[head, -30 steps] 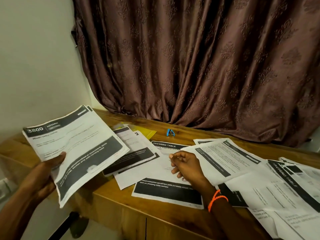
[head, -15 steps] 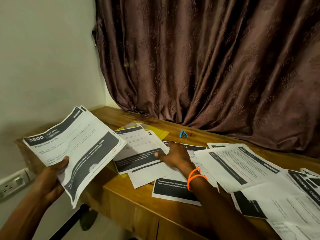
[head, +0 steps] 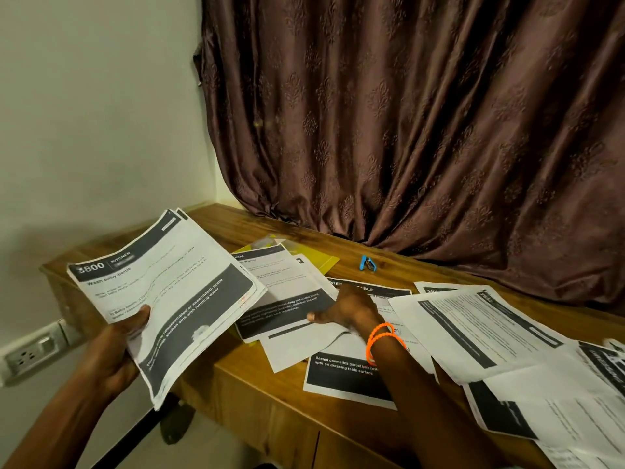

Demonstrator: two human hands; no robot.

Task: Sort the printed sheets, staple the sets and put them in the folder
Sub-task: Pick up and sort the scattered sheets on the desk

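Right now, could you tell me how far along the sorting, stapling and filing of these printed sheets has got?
Early sorting. Done: the left hand holds a small stack of kitchen sheets. In hand: the right hand pinches a sheet lying on the wooden desk. Left: many loose sheets are spread out, the blue stapler sits untouched, and the yellow folder lies partly covered by paper.
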